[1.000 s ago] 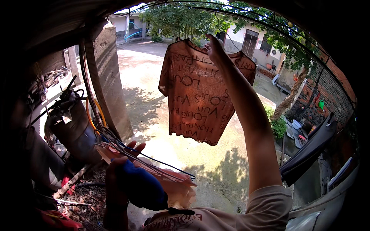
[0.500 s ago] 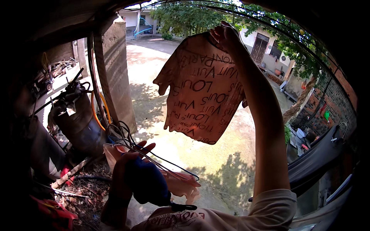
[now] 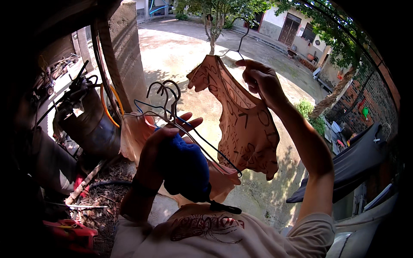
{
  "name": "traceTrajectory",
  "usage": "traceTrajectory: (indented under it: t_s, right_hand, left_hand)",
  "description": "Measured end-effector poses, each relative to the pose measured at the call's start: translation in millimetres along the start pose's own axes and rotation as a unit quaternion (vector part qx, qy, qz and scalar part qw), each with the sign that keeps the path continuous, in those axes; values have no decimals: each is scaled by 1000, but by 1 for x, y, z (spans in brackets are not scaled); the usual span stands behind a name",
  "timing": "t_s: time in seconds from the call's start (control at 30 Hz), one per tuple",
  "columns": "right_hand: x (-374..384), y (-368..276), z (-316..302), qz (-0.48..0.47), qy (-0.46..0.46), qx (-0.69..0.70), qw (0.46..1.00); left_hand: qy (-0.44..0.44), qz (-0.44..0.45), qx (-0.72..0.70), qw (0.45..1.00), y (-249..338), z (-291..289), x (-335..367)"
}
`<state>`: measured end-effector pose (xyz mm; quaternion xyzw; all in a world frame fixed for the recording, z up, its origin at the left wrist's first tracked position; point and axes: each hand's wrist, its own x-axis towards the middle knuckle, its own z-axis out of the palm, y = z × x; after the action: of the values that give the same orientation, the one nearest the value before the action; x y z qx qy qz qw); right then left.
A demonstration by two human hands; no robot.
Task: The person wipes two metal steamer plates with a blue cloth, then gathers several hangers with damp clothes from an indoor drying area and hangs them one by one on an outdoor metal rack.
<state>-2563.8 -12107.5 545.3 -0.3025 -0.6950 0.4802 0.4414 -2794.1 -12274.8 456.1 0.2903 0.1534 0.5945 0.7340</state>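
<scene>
A hanger (image 3: 241, 43) with a light pinkish shirt (image 3: 243, 124) covered in dark lettering is held up in front of me. My right hand (image 3: 260, 81) is closed at the hanger's neck, beside the shirt's collar, and the shirt hangs tilted. Lower and to the left, my left hand (image 3: 152, 146) grips a bunch of wire hangers (image 3: 170, 105), its fingertips stretched out past them. A pale pink garment (image 3: 135, 133) hangs on these. Against the left hand sits a dark blue cloth bundle (image 3: 185, 170) with a black cord end; what holds it is hidden.
A concrete pillar (image 3: 124, 51) rises at the left, next to a dark metal drum (image 3: 92, 120) with an orange hose. Dry twigs (image 3: 109, 202) litter the ground below. A dark cloth (image 3: 344, 167) hangs at the right. Beyond lies a sunlit yard with a tree (image 3: 213, 26).
My right hand has come down from overhead, lowering the shirt, which has turned, and its hanger hook now shows. My left hand with the hangers and blue bundle has shifted up and right.
</scene>
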Motion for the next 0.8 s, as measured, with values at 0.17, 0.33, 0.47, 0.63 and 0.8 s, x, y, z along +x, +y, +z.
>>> traceTrajectory:
  t_s: [0.17,0.33,0.47,0.63,0.8]
  right_hand:
    - [-61,35,36,-8,-42,-89,995]
    - [-111,41,47,-116,24,-260,958]
    - [-130,32,38,-107,36,-515,850]
    - [-166,14,-1,-67,0,-572,818]
    - [-195,16,-48,-118,13,-651,750]
  left_hand:
    - [-38,-48,26,998,-11,11,32]
    - [-59,-119,-12,991,-40,13,58]
    - [-101,-150,-69,981,-70,6,70]
    - [-100,-167,-35,980,-109,43,76]
    - [-124,-176,-21,976,-148,62,88]
